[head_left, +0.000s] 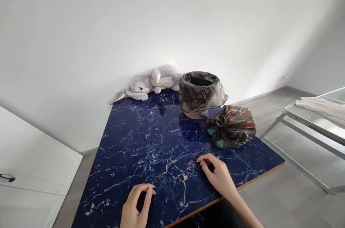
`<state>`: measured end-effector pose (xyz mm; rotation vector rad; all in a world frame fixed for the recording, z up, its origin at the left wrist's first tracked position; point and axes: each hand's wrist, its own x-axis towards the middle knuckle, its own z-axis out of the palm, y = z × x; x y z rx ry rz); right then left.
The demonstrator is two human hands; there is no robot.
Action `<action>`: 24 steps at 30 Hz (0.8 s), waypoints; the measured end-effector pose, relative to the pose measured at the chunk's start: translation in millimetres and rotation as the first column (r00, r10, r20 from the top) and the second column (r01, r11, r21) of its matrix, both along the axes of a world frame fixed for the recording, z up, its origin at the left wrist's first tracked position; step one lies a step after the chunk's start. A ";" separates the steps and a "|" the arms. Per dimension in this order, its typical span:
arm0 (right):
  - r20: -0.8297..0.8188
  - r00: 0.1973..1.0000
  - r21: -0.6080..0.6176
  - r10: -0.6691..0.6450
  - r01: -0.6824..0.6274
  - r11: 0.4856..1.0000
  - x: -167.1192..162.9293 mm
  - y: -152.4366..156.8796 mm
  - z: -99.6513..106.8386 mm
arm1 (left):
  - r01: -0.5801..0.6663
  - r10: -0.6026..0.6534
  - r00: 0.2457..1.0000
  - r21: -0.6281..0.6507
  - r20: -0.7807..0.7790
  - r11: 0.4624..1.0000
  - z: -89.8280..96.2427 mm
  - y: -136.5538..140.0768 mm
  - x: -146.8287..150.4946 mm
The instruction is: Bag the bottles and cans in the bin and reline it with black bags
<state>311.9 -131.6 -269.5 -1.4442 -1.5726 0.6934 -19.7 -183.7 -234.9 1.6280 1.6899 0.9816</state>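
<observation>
My left hand (137, 204) is over the near edge of the blue marble-patterned table (129, 141), thumb and fingertips drawn together with nothing between them. Farther right, my right hand (215, 174) rests near the tabletop, its fingers curled into a similar loose pinch, also holding nothing visible. Just beyond it lies a knotted black plastic bag (231, 127), filled, with reddish and green contents showing through. Behind that bag stands a small trash bin (194, 114), upright, with a dark translucent liner (199, 95) folded over its rim. Neither hand touches the bag or bin.
A grey plush bunny (141, 86) lies on its side along the table's back edge, against the white wall (134, 23). To the right is a metal-framed rack (304, 120) with white cloth (323, 107) on it. A white cabinet (32, 170) stands at left.
</observation>
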 end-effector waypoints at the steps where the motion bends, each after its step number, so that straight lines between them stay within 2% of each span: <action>1: -0.004 1.000 -0.001 0.004 -0.004 1.000 0.3 -0.2 0.6 | -0.007 0.007 1.000 -0.001 -0.004 1.000 -1.2 0.5 -0.8; 18: -0.037 0.998 0.027 0.049 -0.048 0.998 7.1 -0.5 2.7 | -0.032 0.031 0.999 -0.028 -0.037 0.999 -5.5 3.0 -0.3; 24: -0.040 0.997 0.025 0.062 -0.061 0.998 6.5 -0.8 3.0 | -0.121 0.121 0.993 -0.017 -0.005 0.993 6.9 -0.9 13.3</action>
